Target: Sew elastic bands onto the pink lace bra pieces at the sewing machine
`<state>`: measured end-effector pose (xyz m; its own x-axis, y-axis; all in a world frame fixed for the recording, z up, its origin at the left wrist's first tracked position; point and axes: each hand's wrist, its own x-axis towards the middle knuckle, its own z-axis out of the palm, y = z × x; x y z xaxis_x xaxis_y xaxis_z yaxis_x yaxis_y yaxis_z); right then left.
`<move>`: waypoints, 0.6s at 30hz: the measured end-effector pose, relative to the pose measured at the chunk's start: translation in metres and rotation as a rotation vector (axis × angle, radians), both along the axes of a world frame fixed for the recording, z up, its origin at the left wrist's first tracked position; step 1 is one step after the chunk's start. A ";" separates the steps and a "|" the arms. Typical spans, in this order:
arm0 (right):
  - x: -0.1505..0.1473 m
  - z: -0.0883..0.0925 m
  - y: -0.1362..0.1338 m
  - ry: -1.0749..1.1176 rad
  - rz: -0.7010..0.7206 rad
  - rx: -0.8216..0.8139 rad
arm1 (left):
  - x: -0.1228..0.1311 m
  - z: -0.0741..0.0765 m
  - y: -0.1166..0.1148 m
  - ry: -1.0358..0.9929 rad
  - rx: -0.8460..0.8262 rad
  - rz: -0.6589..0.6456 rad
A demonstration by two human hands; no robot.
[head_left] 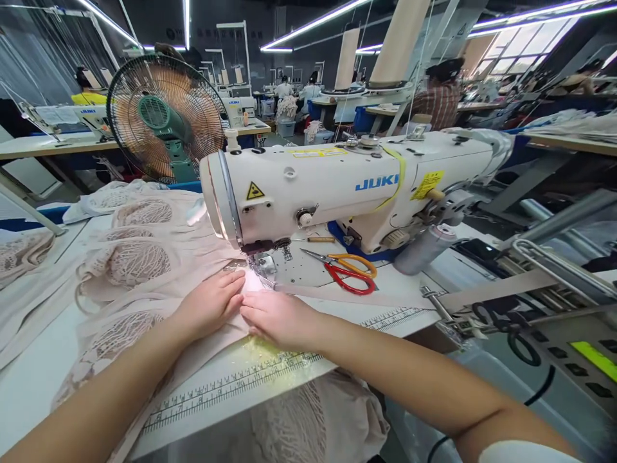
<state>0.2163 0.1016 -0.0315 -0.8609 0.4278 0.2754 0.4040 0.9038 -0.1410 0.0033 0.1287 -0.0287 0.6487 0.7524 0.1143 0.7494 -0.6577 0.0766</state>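
Pale pink fabric with lace panels [144, 270] lies across the white table and runs under the presser foot [263, 265] of a white JUKI sewing machine [347, 183]. My left hand [212, 302] lies flat on the fabric just left of the foot, fingers stretched toward the needle. My right hand [277, 318] rests palm down on the fabric right in front of the foot, fingers together and flat. Both hands press the cloth close to the needle, almost touching each other.
Red-and-orange-handled scissors [347, 270] lie on the machine bed to the right. A beige tape strip [496, 289] feeds in from the right. A fan [164, 119] stands behind left. A ruler [231, 386] is printed on the table's front edge. Other workers sit far behind.
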 end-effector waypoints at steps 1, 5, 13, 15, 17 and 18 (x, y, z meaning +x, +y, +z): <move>0.003 -0.001 0.000 0.012 -0.004 -0.001 | 0.001 0.000 0.003 0.001 0.012 0.005; 0.007 -0.007 0.003 0.058 -0.019 0.001 | 0.003 0.002 0.009 -0.004 0.030 0.007; 0.010 0.006 -0.007 -0.013 -0.011 -0.106 | 0.000 0.010 0.005 -0.049 -0.022 -0.072; 0.012 0.009 -0.009 -0.015 0.020 -0.125 | -0.002 0.011 0.005 -0.068 -0.031 -0.087; 0.013 0.009 -0.011 -0.010 0.039 -0.135 | -0.003 0.012 0.006 -0.074 -0.030 -0.097; 0.014 0.009 -0.011 -0.008 0.043 -0.138 | -0.003 0.012 0.006 -0.071 -0.027 -0.102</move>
